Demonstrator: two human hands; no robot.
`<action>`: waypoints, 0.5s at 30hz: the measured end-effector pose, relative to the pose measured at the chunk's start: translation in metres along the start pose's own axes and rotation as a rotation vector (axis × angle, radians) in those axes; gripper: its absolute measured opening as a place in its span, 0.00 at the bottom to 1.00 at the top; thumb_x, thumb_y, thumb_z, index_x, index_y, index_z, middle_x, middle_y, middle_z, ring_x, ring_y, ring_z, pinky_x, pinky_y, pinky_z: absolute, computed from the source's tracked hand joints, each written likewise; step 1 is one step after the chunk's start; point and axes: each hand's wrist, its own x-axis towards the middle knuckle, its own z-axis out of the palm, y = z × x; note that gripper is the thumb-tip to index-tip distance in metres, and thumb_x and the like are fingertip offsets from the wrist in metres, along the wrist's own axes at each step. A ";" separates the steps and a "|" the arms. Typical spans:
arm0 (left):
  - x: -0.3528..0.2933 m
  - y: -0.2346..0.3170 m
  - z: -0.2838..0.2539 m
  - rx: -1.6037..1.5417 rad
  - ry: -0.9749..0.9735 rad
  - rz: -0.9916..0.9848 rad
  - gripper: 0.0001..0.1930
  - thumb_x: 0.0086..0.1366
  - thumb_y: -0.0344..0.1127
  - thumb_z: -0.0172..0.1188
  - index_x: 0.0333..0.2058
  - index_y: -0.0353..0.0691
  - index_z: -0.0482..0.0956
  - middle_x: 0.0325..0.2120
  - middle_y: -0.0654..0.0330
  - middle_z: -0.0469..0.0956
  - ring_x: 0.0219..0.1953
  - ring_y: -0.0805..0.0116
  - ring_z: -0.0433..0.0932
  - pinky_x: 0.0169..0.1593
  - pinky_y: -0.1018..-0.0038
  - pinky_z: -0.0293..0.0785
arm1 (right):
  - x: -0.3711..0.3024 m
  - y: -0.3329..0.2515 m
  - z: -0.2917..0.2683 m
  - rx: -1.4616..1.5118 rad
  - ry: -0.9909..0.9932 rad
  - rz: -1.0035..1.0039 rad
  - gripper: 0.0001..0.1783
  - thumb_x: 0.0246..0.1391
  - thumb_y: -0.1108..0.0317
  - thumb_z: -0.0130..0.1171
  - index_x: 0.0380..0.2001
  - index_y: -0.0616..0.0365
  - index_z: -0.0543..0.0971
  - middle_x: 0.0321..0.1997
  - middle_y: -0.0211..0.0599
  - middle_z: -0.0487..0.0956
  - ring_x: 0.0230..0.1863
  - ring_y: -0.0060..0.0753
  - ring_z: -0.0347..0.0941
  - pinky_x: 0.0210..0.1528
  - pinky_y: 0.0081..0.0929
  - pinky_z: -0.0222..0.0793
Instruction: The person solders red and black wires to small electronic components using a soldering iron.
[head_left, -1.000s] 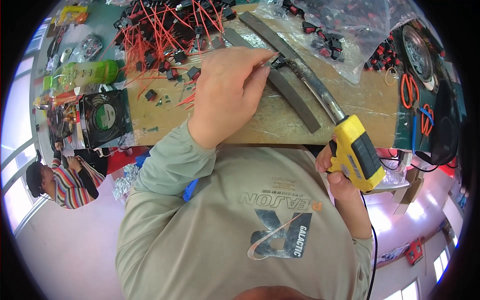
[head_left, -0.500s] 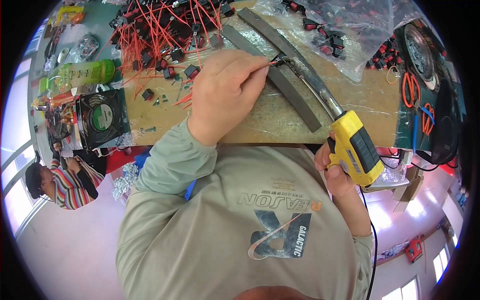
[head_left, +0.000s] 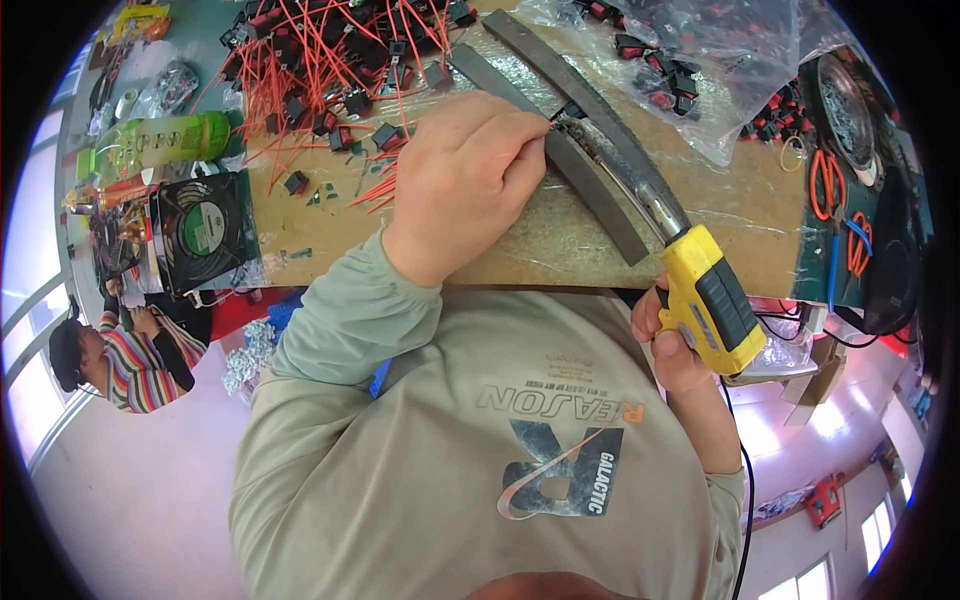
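My right hand (head_left: 672, 345) is closed round the handle of a yellow and black gun-shaped soldering iron (head_left: 712, 300). Its metal barrel points up and left, with the tip at a small black rocker switch (head_left: 570, 110) sitting between two dark metal bars (head_left: 595, 195). Beside that tip, my left hand (head_left: 465, 185) pinches the end of a thin red wire, mostly hidden by the fingers. Several red wires (head_left: 378, 190) stick out from behind this hand onto the board. Whether wire and switch touch cannot be made out.
A heap of black switches with red wires (head_left: 320, 60) lies at the far left. A plastic bag (head_left: 715, 90) and more switches are far right, near pliers (head_left: 835, 230). A fan (head_left: 203, 230) and green bottle (head_left: 165, 145) stand left. Another person (head_left: 130, 355) sits beyond.
My left hand has shifted slightly right, its fingertips closer to the iron's tip. The red bit seen at the fingertips before is now hidden. My right hand holds the soldering iron nearly still.
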 end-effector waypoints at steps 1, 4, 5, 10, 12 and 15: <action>0.000 0.000 0.000 0.015 -0.008 0.003 0.08 0.44 0.24 0.62 0.27 0.40 0.78 0.24 0.61 0.76 0.28 0.62 0.75 0.33 0.69 0.72 | -0.001 0.001 0.001 0.014 0.023 0.004 0.37 0.45 0.50 0.67 0.52 0.61 0.65 0.24 0.28 0.66 0.23 0.22 0.62 0.26 0.20 0.58; -0.001 0.000 0.001 0.015 -0.001 0.014 0.08 0.45 0.24 0.62 0.27 0.40 0.78 0.24 0.61 0.75 0.29 0.61 0.75 0.34 0.69 0.72 | 0.000 -0.002 0.004 0.056 0.047 0.018 0.36 0.46 0.50 0.67 0.51 0.61 0.65 0.24 0.29 0.66 0.23 0.22 0.62 0.26 0.20 0.59; -0.001 0.000 0.001 0.016 -0.001 0.014 0.08 0.45 0.24 0.62 0.27 0.40 0.78 0.24 0.61 0.75 0.29 0.61 0.75 0.34 0.69 0.72 | 0.001 -0.004 0.006 0.085 0.049 0.027 0.36 0.46 0.51 0.67 0.50 0.61 0.65 0.24 0.29 0.66 0.24 0.22 0.62 0.26 0.20 0.59; -0.001 0.000 -0.002 0.043 -0.042 0.012 0.08 0.46 0.22 0.63 0.28 0.40 0.79 0.26 0.61 0.77 0.31 0.64 0.78 0.34 0.73 0.74 | 0.004 -0.007 0.006 0.059 0.029 0.019 0.34 0.46 0.51 0.66 0.48 0.62 0.65 0.24 0.31 0.66 0.22 0.23 0.62 0.25 0.20 0.59; -0.001 0.000 -0.002 0.048 -0.039 0.012 0.08 0.46 0.22 0.63 0.27 0.39 0.79 0.25 0.61 0.77 0.31 0.64 0.78 0.34 0.73 0.74 | 0.005 -0.008 0.005 0.036 0.012 0.021 0.33 0.46 0.51 0.66 0.47 0.62 0.66 0.24 0.31 0.66 0.22 0.23 0.62 0.24 0.20 0.59; -0.001 -0.001 -0.001 0.050 -0.039 0.016 0.08 0.46 0.22 0.63 0.27 0.39 0.79 0.25 0.61 0.77 0.30 0.64 0.77 0.34 0.73 0.74 | 0.006 -0.009 0.005 0.022 0.006 0.025 0.30 0.46 0.51 0.66 0.42 0.61 0.67 0.23 0.31 0.66 0.21 0.23 0.62 0.23 0.20 0.59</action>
